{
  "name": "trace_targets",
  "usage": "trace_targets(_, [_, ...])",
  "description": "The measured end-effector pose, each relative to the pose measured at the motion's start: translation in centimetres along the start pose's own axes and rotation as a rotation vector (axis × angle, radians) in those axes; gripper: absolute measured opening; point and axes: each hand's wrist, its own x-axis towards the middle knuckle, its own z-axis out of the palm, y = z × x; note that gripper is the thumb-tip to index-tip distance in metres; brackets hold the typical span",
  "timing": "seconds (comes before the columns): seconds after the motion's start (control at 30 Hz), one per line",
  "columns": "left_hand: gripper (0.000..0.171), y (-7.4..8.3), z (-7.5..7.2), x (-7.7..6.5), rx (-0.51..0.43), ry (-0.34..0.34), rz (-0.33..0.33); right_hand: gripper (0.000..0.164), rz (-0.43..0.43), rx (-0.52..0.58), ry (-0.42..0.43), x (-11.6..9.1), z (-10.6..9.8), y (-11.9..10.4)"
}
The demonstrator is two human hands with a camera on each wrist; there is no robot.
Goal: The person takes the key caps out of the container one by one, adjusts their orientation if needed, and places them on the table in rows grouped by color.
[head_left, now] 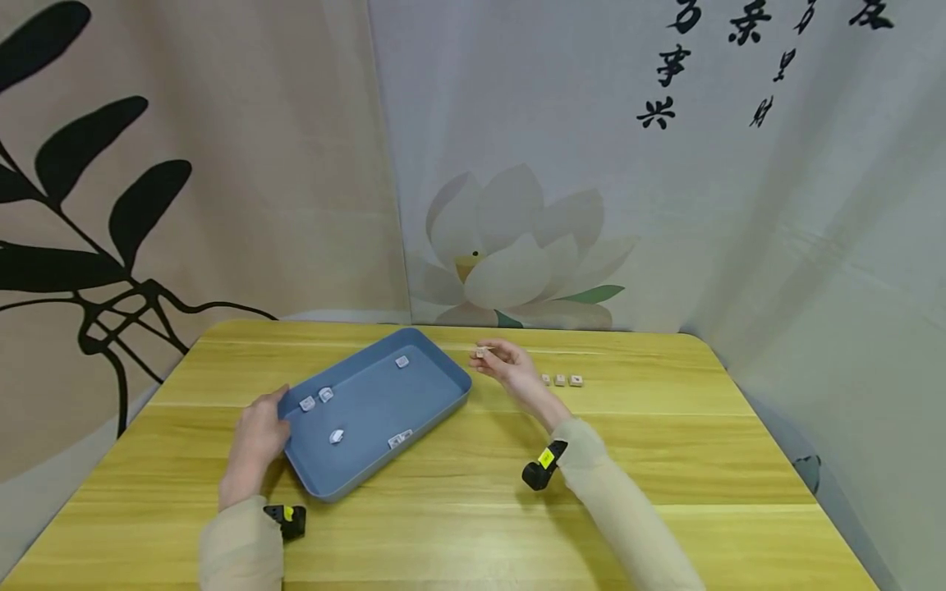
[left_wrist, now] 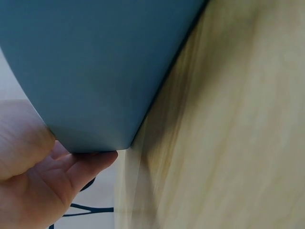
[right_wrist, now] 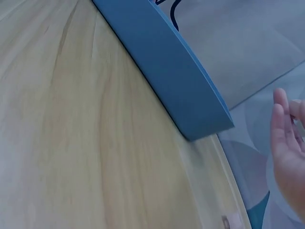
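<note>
A blue tray (head_left: 436, 423) lies at a slant on the table. My left hand (head_left: 260, 435) holds its left corner; in the left wrist view the fingers (left_wrist: 93, 167) press against the tray's outer wall (left_wrist: 105, 81). Near the tray's far right corner, my right hand (head_left: 513, 373) pinches a small white block (head_left: 481, 351) between thumb and fingertips, above the table. Several similar white blocks are scattered in the tray, among them one block (head_left: 402, 361) near the back and a tilted block (head_left: 336, 437) nearer the front. The markings are too small to read.
Right of the tray, small white blocks stand in a short row, with one block (head_left: 576, 381) at its right end, partly behind my right hand. The wooden table (head_left: 665, 460) ends at a curtain (head_left: 739, 205) printed with a flower and characters.
</note>
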Motion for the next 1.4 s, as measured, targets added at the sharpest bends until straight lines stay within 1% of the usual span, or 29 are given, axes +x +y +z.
trace_targets(0.1, [0.059, 0.0, 0.0, 0.0, -0.003, -0.002, -0.006, 0.037, 0.023, -0.027, 0.015, -0.5, -0.7, -0.1])
trace_targets(0.23, [0.059, 0.0, 0.0, 0.0, -0.002, -0.011, -0.011, 0.044, 0.056, -0.102, 0.026, -1.3, -1.8, -0.4])
trace_targets(0.3, [0.059, 0.0, 0.0, 0.0, 0.000, -0.014, -0.010, 0.044, 0.063, -0.119, 0.037, -1.7, -2.5, -0.5])
trace_targets(0.57, [0.059, 0.0, 0.0, 0.0, -0.002, -0.012, -0.013, 0.040, 0.037, -0.172, 0.080, -3.1, -5.5, -0.4])
trace_targets(0.73, [0.059, -0.1, 0.0, 0.1, -0.011, -0.022, -0.019, 0.049, 0.042, -0.215, 0.101, -4.1, -7.4, -0.5])
trace_targets(0.8, [0.059, -0.1, 0.0, 0.1, -0.014, -0.025, -0.021, 0.051, 0.047, -0.229, 0.126, -4.4, -8.1, -0.6])
trace_targets(0.9, [0.059, -0.2, 0.2, 0.0, -0.016, -0.016, -0.017, 0.048, 0.054, -0.251, 0.177, -4.8, -9.0, -0.6])
trace_targets(1.03, [0.058, -0.2, 0.2, 0.1, -0.009, 0.000, 0.000, 0.046, 0.016, -0.318, 0.234, -5.3, -10.1, -0.6])
trace_targets(1.1, [0.058, -0.3, 0.2, 0.1, 0.000, 0.008, 0.010, 0.049, 0.000, -0.356, 0.245, -5.6, -10.6, -0.6])
trace_targets(1.17, [0.058, -0.3, 0.2, 0.2, 0.007, 0.016, 0.019, 0.050, -0.014, -0.369, 0.255, -5.8, -11.2, -0.5])
trace_targets(1.27, [0.057, -0.3, 0.2, 0.2, 0.011, 0.023, 0.022, 0.051, 0.007, -0.382, 0.268, -6.0, -11.9, -0.5])
trace_targets(1.4, [0.058, -0.3, 0.2, 0.2, 0.006, 0.015, 0.014, 0.048, 0.029, -0.391, 0.276, -6.1, -13.0, -0.6])
